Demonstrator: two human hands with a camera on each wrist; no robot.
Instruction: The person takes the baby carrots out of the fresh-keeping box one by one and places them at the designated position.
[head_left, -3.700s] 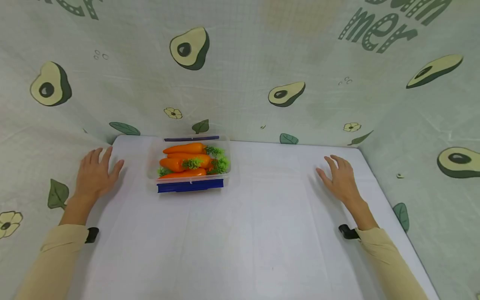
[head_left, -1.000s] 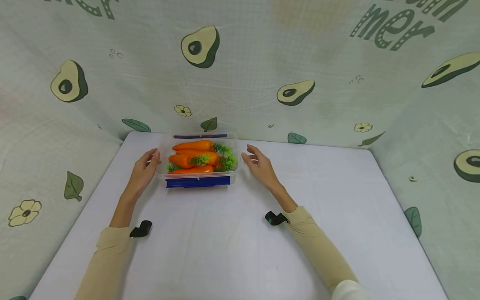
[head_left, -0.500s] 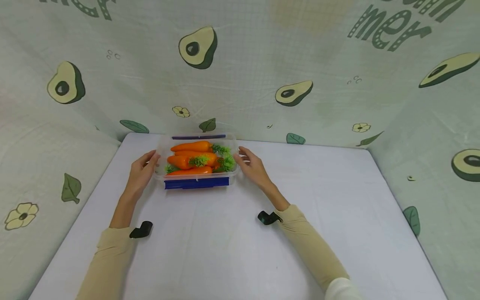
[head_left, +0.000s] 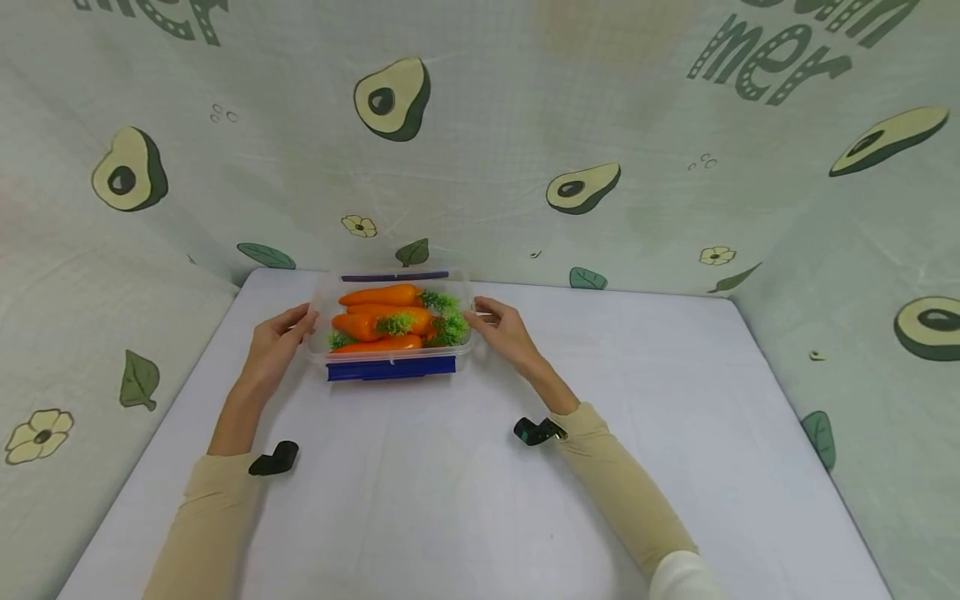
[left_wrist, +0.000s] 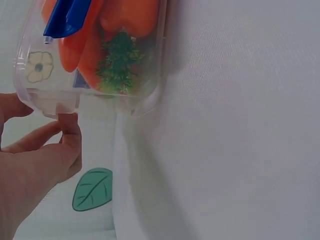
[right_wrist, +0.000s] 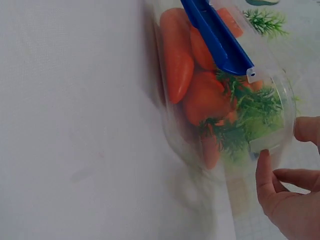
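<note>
A clear plastic food container (head_left: 465, 354) with blue latches on its long sides sits near the back left of the table. Several orange carrots (head_left: 382, 294) with frilly green tops lie inside it. At its left end, my left hand (head_left: 272, 348) holds the rim; the left wrist view has its fingers (left_wrist: 70, 135) bent under a tab and the thumb by the rim. Opposite, my right hand (head_left: 510, 337) pinches the right end, a fingertip (right_wrist: 264, 157) under the tab there. Whether the container's base touches the table is hard to tell.
The white-covered table (head_left: 420, 500) extends in front and to the right. A cloth backdrop (head_left: 480, 167) printed with avocados and leaves rises close behind the container and along both sides. Small black wrist cameras (head_left: 275, 458) stick out from both sleeves.
From wide apart, both hands have come inward to the container's two ends. Over the last second the right hand has closed the small gap to the right end. The carrots keep their arrangement.
</note>
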